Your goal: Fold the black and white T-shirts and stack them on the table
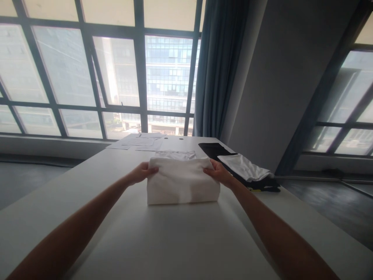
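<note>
A white folded garment (pixel 182 182), which looks like a shirt, is held up by its two upper corners over the white table (pixel 180 241). My left hand (pixel 142 171) pinches the left corner, thumb on the near face and fingers behind. At the opposite corner my right hand (pixel 217 172) grips the cloth in the same way. The garment's lower edge is at or just above the tabletop; I cannot tell which. Just behind it lies a crumpled piece of clear or whitish material (pixel 175 154), partly hidden by the cloth.
On the right side of the table lie dark garments (pixel 214 149) with a white cloth (pixel 246 167) on top. Several paper sheets (pixel 142 142) are spread at the far left. Beyond the table's far end are a large window (pixel 116 74) and a blue-grey curtain (pixel 217 70).
</note>
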Demonstrator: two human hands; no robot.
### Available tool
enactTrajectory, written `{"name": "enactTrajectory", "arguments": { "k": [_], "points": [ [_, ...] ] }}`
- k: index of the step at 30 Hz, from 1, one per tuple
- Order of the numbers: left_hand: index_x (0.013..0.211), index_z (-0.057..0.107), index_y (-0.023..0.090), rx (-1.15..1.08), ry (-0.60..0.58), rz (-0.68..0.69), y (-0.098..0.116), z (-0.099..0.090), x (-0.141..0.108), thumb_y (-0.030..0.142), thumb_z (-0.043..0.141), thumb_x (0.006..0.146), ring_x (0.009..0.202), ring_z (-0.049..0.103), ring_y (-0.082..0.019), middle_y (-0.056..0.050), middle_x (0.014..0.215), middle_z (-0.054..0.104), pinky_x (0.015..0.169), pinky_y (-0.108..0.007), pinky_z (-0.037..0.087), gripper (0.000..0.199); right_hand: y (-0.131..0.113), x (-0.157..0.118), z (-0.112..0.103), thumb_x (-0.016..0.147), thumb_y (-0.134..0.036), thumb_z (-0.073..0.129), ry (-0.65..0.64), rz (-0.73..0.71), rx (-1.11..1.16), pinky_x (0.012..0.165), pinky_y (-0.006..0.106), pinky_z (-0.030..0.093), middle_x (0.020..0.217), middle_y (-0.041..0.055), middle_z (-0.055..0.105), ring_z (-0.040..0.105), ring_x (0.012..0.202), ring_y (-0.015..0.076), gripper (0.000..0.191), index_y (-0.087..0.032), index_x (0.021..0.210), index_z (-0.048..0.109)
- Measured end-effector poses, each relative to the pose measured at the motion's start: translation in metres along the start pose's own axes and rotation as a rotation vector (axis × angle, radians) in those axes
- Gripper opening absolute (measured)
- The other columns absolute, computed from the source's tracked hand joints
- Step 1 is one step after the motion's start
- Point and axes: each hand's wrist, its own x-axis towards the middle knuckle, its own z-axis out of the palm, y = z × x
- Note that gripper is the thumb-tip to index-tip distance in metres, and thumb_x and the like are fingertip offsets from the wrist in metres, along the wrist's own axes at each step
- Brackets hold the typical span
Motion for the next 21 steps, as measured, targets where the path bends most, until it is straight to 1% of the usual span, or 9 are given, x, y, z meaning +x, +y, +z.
{"name": "enactTrajectory", "arguments": {
  "k": [2, 4, 8, 9, 11, 14, 15, 17, 21],
  "points": [
    [0.09, 0.073, 0.011, 0.006, 0.086, 0.063, -0.008, -0.003, 0.011, 0.061, 0.08, 0.064, 0.081, 0.069, -0.027, -0.01, 0.087, 0.076, 0.078, -0.044, 0.058, 0.056, 0.006, 0.013, 0.001, 0.069, -0.049, 0.077, 0.089, -0.02, -0.082, 0.076, 0.034, 0.054, 0.1, 0.0071, 0.071, 0.066, 0.087, 0.0231, 0.057, -0.017, 0.112, 0.058],
    [0.092, 0.073, 0.01, 0.001, 0.121, 0.112, -0.016, -0.006, 0.023, 0.06, 0.078, 0.067, 0.081, 0.069, -0.028, -0.011, 0.086, 0.076, 0.075, -0.043, 0.058, 0.056, 0.013, 0.026, 0.0, 0.073, -0.049, 0.072, 0.146, -0.038, -0.137, 0.077, 0.035, 0.055, 0.102, 0.0085, 0.072, 0.066, 0.088, 0.0241, 0.054, -0.017, 0.115, 0.058],
    [0.096, 0.071, 0.009, -0.026, 0.187, 0.155, -0.041, -0.007, 0.046, 0.054, 0.077, 0.07, 0.083, 0.069, -0.027, -0.012, 0.089, 0.075, 0.072, -0.038, 0.058, 0.052, 0.038, 0.049, -0.002, 0.082, -0.039, 0.061, 0.259, -0.037, -0.3, 0.081, 0.034, 0.054, 0.108, 0.0097, 0.071, 0.067, 0.094, 0.0242, 0.049, -0.017, 0.125, 0.055],
    [0.1, 0.069, 0.009, -0.03, 0.215, 0.136, -0.05, -0.006, 0.051, 0.05, 0.077, 0.07, 0.082, 0.069, -0.026, -0.011, 0.089, 0.075, 0.071, -0.036, 0.057, 0.052, 0.047, 0.053, -0.001, 0.082, -0.034, 0.06, 0.291, -0.004, -0.37, 0.083, 0.034, 0.054, 0.109, 0.0099, 0.071, 0.067, 0.097, 0.0238, 0.05, -0.017, 0.129, 0.054],
    [0.112, 0.064, 0.009, -0.019, 0.287, 0.034, -0.07, -0.001, 0.06, 0.04, 0.079, 0.068, 0.077, 0.069, -0.022, -0.009, 0.087, 0.075, 0.065, -0.031, 0.056, 0.056, 0.066, 0.056, 0.003, 0.079, -0.025, 0.062, 0.326, 0.094, -0.523, 0.088, 0.032, 0.051, 0.109, 0.0102, 0.071, 0.067, 0.101, 0.0232, 0.057, -0.017, 0.134, 0.051],
    [0.13, 0.053, 0.01, 0.003, 0.368, -0.124, -0.092, 0.006, 0.069, 0.028, 0.078, 0.068, 0.067, 0.068, -0.018, -0.006, 0.081, 0.074, 0.058, -0.026, 0.052, 0.069, 0.086, 0.056, 0.011, 0.075, -0.02, 0.067, 0.283, 0.203, -0.704, 0.09, 0.033, 0.049, 0.107, 0.0111, 0.071, 0.067, 0.1, 0.0244, 0.064, -0.017, 0.137, 0.05],
    [0.132, 0.052, 0.01, 0.002, 0.378, -0.139, -0.094, 0.007, 0.071, 0.027, 0.079, 0.067, 0.066, 0.067, -0.017, -0.006, 0.081, 0.074, 0.058, -0.026, 0.052, 0.072, 0.089, 0.055, 0.012, 0.074, -0.02, 0.067, 0.271, 0.199, -0.732, 0.09, 0.033, 0.049, 0.106, 0.0107, 0.071, 0.067, 0.098, 0.0246, 0.065, -0.018, 0.136, 0.051],
    [0.127, 0.055, 0.01, -0.038, 0.364, -0.091, -0.09, 0.007, 0.074, 0.031, 0.082, 0.064, 0.065, 0.068, -0.017, -0.006, 0.081, 0.074, 0.061, -0.028, 0.053, 0.072, 0.088, 0.055, 0.014, 0.073, -0.018, 0.065, 0.268, 0.149, -0.718, 0.087, 0.032, 0.049, 0.101, 0.0089, 0.071, 0.067, 0.092, 0.0232, 0.063, -0.019, 0.135, 0.052],
    [0.116, 0.06, 0.01, -0.226, 0.327, 0.165, -0.071, 0.002, 0.078, 0.047, 0.083, 0.062, 0.076, 0.07, -0.021, -0.01, 0.092, 0.076, 0.072, -0.033, 0.056, 0.069, 0.075, 0.058, 0.011, 0.075, -0.022, 0.059, 0.308, -0.02, -0.445, 0.079, 0.029, 0.051, 0.093, 0.0058, 0.071, 0.067, 0.083, 0.0199, 0.06, -0.016, 0.134, 0.05]
  ]
}}
